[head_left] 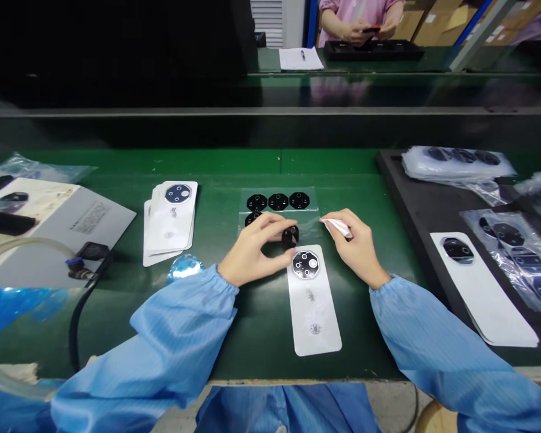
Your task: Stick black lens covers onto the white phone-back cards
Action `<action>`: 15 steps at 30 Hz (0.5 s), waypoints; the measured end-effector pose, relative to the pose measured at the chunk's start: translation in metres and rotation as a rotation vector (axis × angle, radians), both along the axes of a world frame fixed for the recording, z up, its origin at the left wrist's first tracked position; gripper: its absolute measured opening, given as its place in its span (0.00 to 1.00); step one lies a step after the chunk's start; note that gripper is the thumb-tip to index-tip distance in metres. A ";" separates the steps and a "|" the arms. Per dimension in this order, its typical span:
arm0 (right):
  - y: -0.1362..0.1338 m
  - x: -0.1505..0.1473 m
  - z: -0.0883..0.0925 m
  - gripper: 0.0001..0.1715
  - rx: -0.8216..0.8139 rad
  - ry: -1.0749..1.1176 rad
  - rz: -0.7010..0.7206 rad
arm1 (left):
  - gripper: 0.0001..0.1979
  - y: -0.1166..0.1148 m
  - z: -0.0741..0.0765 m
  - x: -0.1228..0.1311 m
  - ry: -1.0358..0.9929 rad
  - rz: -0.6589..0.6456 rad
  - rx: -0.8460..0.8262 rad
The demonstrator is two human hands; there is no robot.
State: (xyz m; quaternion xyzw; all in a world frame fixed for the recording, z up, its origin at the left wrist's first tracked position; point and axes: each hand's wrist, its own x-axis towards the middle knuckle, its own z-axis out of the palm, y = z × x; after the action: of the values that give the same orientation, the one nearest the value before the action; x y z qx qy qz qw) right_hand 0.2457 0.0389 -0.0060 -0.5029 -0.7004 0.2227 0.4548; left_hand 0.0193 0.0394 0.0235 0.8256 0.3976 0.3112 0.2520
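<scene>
At twelve o'clock, your flat white rectangular panel (315, 300) looks light, stiff and slippery; take its long edges. At its one o'clock, your right hand (355, 248), half curled, pinches a folded white wipe (339, 227). At its eleven, your left hand (252, 251), loosely curved, grips a glossy black octagonal piece (290, 236), probably thin and easily scratched; keep to its rim. The panel's grey printed marks (315, 329) can't be read.

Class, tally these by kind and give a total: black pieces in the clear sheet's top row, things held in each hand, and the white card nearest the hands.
Black pieces in the clear sheet's top row: 3
Black piece in the left hand: 1
Folded white piece in the right hand: 1
White card nearest the hands: 1
Total: 6
</scene>
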 end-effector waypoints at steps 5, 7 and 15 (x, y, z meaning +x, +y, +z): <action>-0.036 0.016 0.006 0.11 0.046 -0.044 0.072 | 0.24 -0.017 -0.007 0.007 0.007 -0.142 0.045; -0.054 0.023 0.008 0.15 0.066 -0.115 0.185 | 0.26 -0.021 -0.008 0.008 0.035 -0.180 0.037; -0.080 0.028 0.010 0.19 0.204 -0.448 0.473 | 0.27 -0.023 -0.013 0.008 0.082 -0.275 -0.083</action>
State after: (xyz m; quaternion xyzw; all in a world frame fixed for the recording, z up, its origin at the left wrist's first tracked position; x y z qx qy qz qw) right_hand 0.2738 -0.0407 0.0037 -0.3149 -0.8989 0.1348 0.2732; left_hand 0.0269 0.0164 0.0104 0.8730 0.3033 0.2231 0.3099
